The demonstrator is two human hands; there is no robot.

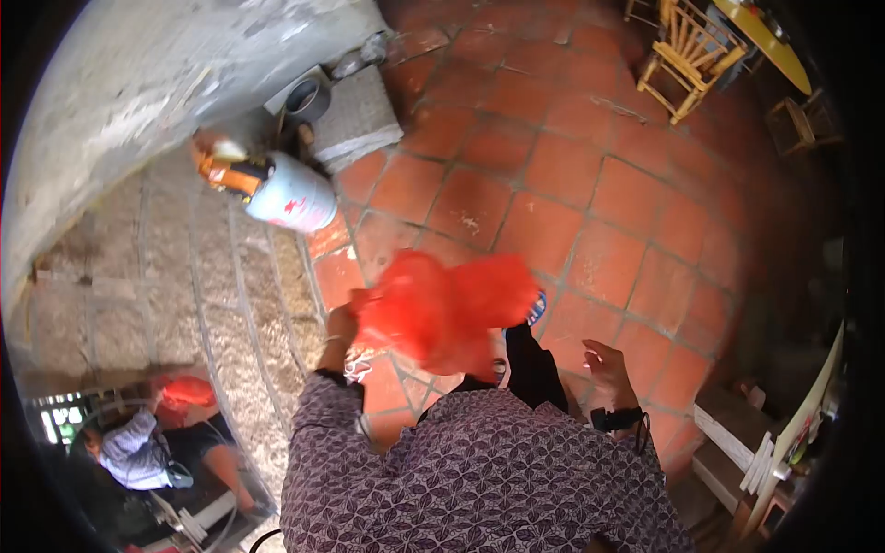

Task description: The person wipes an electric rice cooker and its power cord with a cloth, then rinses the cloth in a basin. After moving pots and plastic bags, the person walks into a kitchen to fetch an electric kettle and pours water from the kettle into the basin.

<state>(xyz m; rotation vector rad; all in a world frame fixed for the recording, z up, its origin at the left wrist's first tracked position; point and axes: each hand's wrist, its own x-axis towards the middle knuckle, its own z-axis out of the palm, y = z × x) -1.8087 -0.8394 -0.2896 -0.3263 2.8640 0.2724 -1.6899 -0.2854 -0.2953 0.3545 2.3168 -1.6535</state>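
Observation:
A crumpled, translucent red plastic bag (442, 309) hangs in front of my body, blurred in places. My left hand (341, 327) grips its left side, with the fingers partly hidden by the plastic. To the right of the bag and apart from it is my right hand (607, 369), holding nothing, its fingers loosely bent and spread. A dark watch (616, 419) is on that wrist. Below the bag's right edge, part of a blue shoe (537, 309) shows on the floor.
A grey cylinder (293, 194) with red markings stands left, near a concrete block (355, 115) and dark pot (307, 99). A bamboo chair (687, 60) and yellow table (765, 41) are upper right. Lower left, a shiny surface shows a person (138, 452) with a red bag.

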